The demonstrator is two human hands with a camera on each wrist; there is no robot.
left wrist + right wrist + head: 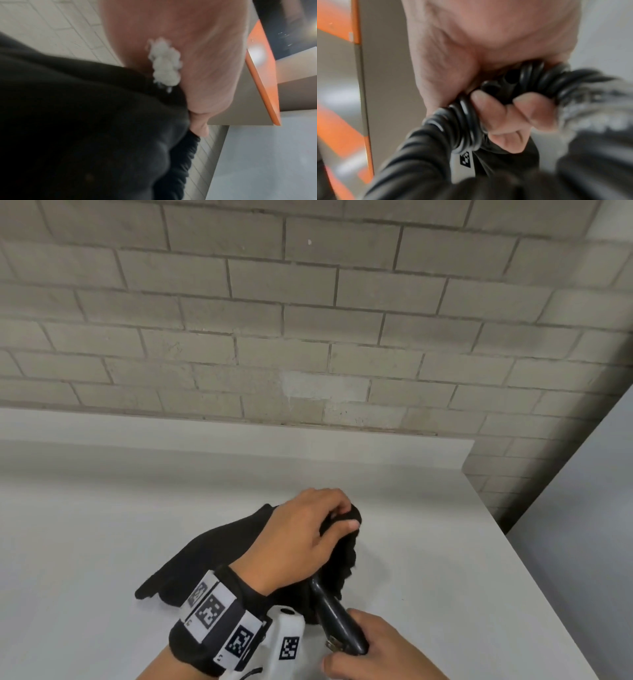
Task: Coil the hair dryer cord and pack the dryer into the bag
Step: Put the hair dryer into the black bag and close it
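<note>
I am gripping the gathered mouth of the black fabric bag (219, 553) with my left hand (294, 539), fingers curled over the top of the cloth and thumb pinching it from the near side. The bag is lying on the white bench (102, 525), close to the near edge and toward the right side, its flat end trailing off to the left. In the left wrist view the dark cloth is filling most of the frame under my palm, with a small tuft of white fluff (164, 63) sticking to my skin.

My right hand (373, 645) is wrapping around the dark handle of the hair dryer (337, 616), which is slanting up and away from me into the bag's opening; the dryer's head is hidden by the fabric. The right wrist view is showing my fingers (489, 108) curling tightly around loops of the black coiled cord (464, 121), bunched against the handle.

A wrist band with black-and-white markers (219, 616) is sitting on my left forearm, above the bench's near edge.
</note>
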